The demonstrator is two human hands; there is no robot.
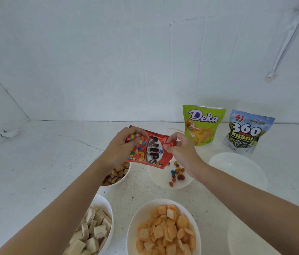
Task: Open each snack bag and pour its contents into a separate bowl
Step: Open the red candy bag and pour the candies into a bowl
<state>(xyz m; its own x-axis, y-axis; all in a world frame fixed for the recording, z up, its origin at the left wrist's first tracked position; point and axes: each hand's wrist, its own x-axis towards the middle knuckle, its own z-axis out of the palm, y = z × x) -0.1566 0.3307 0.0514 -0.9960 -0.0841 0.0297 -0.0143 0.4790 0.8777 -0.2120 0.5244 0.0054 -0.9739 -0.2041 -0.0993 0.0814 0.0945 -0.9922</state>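
Over the white counter, mid-pour. My left hand (124, 144) grips the far end of the red Nips bag (152, 150), fingers curled round it. My right hand (181, 151) pinches the bag's near right corner between thumb and fingertips. The bag hangs tilted above the left edge of the candy bowl (156, 179), clear of the rim. A small scatter of coloured candies (177, 172) lies in that bowl, and a few show just under the bag's low corner. The mouth itself I cannot make out.

Around it:
- bowl of brown squares (116, 173), just left of the candy bowl and partly under my left wrist
- bowl of pale wafers (93, 227) and bowl of orange crackers (165, 230), nearer me
- one unfilled bowl (240, 168) to the right
- Deka bag (203, 124) and 360 Kuaci bag (248, 131), upright at the back, apparently unopened

Risks, as I judge them:
- The bag sits over the gap between two bowls. If I tip steeply, round candies could bounce off the rim, roll across the counter, or land among the brown squares.
- A narrow tear could jam, then let go in a rush.
- If my pinch slips on the foil, the corner flops and the stream wanders.

Best to shift right and pour gently.
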